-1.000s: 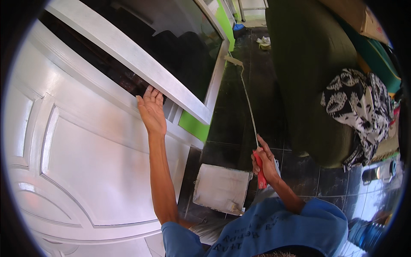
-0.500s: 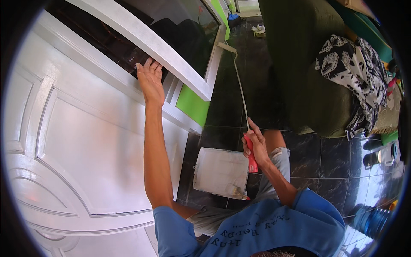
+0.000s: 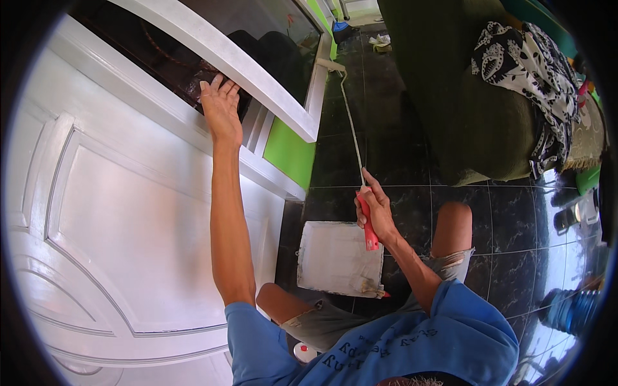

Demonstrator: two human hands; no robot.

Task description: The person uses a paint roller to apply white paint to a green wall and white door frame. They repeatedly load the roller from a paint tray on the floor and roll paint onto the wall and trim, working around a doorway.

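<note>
My right hand point(image 3: 378, 211) grips the red handle of a paint roller point(image 3: 371, 233). Its long thin rod reaches away from me, and the pale roller head point(image 3: 330, 65) meets the outer edge of the white window frame point(image 3: 313, 103). My left hand point(image 3: 222, 114) is raised with its fingers stretched out, the fingertips at the lower edge of a tilted white sash point(image 3: 257, 83). Whether they bear on the sash I cannot tell. Below my right hand lies a paint-smeared white tray point(image 3: 328, 254) on the floor, with a paintbrush point(image 3: 370, 288) at its near right corner.
A white panelled door point(image 3: 141, 238) fills the left side. At the right stands a dark green sofa point(image 3: 476, 122) with a black-and-white patterned cloth point(image 3: 524, 77) over it. Dark tiles point(image 3: 508, 219) cover the floor. A blue plastic bottle point(image 3: 570, 312) lies at the far right.
My right hand and the roller have shifted a little left, and the roller head has come closer to the frame edge. My right knee has swung outward. My left hand has barely moved.
</note>
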